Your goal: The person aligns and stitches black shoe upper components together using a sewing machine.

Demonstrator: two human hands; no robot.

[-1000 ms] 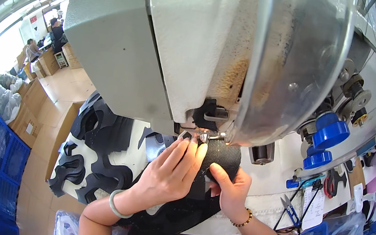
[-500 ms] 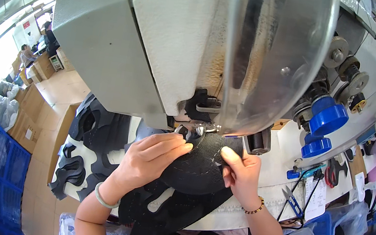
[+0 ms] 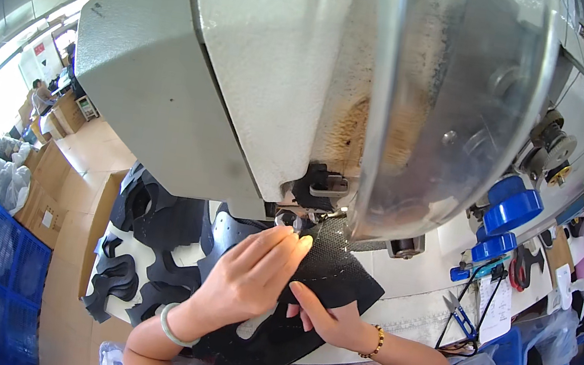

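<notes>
A black mesh shoe-upper piece (image 3: pixel 329 264) lies under the needle area of a large grey sewing machine (image 3: pixel 163 88). My left hand (image 3: pixel 244 274) is closed at its left edge, thumb and fingers pressed together just below the metal presser parts (image 3: pixel 294 220). Nearer to me, my right hand (image 3: pixel 328 322) grips the lower part of the piece, thumb on top and the other fingers curled partly out of sight. More black cut material (image 3: pixel 237 348) hangs below both hands toward my lap. A clear curved guard (image 3: pixel 458 132) covers the machine's right side.
Stacked black cut pieces (image 3: pixel 166 216) lie on the table at left. Blue knobs (image 3: pixel 514 210) jut out from the machine. Blue-handled snips (image 3: pixel 460 317) and red-handled scissors (image 3: pixel 521 268) lie at right. Blue crates (image 3: pixel 10 246) and a cardboard box (image 3: pixel 42 213) stand at far left.
The mesh piece has turned under the machine, its corner now pointing right. My right hand has moved down and left, toward my left hand. The view has shifted slightly.
</notes>
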